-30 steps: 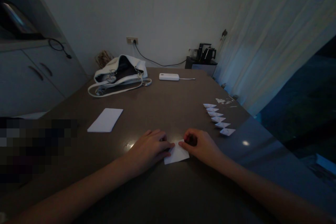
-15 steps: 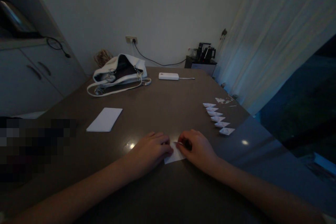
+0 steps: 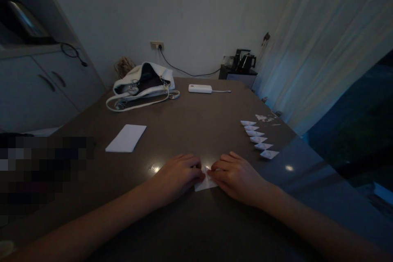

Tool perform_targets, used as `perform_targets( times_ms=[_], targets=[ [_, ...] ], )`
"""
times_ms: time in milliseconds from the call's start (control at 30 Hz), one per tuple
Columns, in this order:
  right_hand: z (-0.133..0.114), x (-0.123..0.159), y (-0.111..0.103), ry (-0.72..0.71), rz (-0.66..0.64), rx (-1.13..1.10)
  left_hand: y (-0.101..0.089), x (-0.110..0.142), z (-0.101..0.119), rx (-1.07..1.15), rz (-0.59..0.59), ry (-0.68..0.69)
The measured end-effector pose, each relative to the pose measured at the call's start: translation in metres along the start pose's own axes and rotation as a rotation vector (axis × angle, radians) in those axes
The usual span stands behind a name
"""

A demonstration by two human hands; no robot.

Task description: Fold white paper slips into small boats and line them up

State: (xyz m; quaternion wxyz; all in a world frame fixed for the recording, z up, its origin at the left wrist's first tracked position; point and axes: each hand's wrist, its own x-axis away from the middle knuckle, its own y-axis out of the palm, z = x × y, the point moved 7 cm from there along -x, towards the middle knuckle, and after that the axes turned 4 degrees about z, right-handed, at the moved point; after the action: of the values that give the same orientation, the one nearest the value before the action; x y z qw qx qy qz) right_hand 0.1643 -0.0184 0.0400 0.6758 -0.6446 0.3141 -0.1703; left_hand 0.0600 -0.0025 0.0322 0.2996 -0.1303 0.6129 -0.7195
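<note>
A small white sheet of folded paper (image 3: 205,185) lies on the table in front of me, between my two hands. From its left side, my left hand (image 3: 179,178) holds it, thumb and bent fingers pressed down on the sheet. Across from it, my right hand (image 3: 242,178) has its thumb and fingertips closed on the paper's right side near the top. A fold line runs down the middle of the sheet; my fingers hide its side edges. To the right, several folded paper boats (image 3: 258,140) stand in a slanting row.
At left lies a stack of white paper (image 3: 126,138). Farther back on the brown table (image 3: 208,118) are a white handbag (image 3: 166,74) and a white device with a short cable (image 3: 200,89). Paper scraps (image 3: 260,118) lie near the right edge, beside the curtain (image 3: 294,61).
My right hand has shifted slightly right and its fingers have flattened toward the table, with the thumb on the paper. My left hand keeps its hold. The whole view has shifted a little.
</note>
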Motion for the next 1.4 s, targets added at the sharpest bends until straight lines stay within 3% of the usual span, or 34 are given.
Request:
perform_targets(
  times_ms=[367,667,967,1167,1400],
  targets=[
    [-0.001,-0.001,0.002,-0.055,0.015,-0.001,0.000,0.000,0.000,0.024,0.008,-0.007],
    [-0.001,-0.001,0.002,-0.044,0.001,-0.031,-0.001,0.000,0.005,0.079,0.024,0.078],
    [0.003,-0.001,0.006,-0.007,0.001,-0.125,0.001,-0.004,-0.002,0.086,0.003,0.038],
    [0.017,-0.002,0.003,0.115,0.069,-0.310,0.000,-0.004,-0.004,0.107,-0.016,0.034],
    [0.017,-0.003,0.004,0.094,0.015,-0.258,0.000,-0.005,-0.003,0.084,-0.040,0.011]
  ],
)
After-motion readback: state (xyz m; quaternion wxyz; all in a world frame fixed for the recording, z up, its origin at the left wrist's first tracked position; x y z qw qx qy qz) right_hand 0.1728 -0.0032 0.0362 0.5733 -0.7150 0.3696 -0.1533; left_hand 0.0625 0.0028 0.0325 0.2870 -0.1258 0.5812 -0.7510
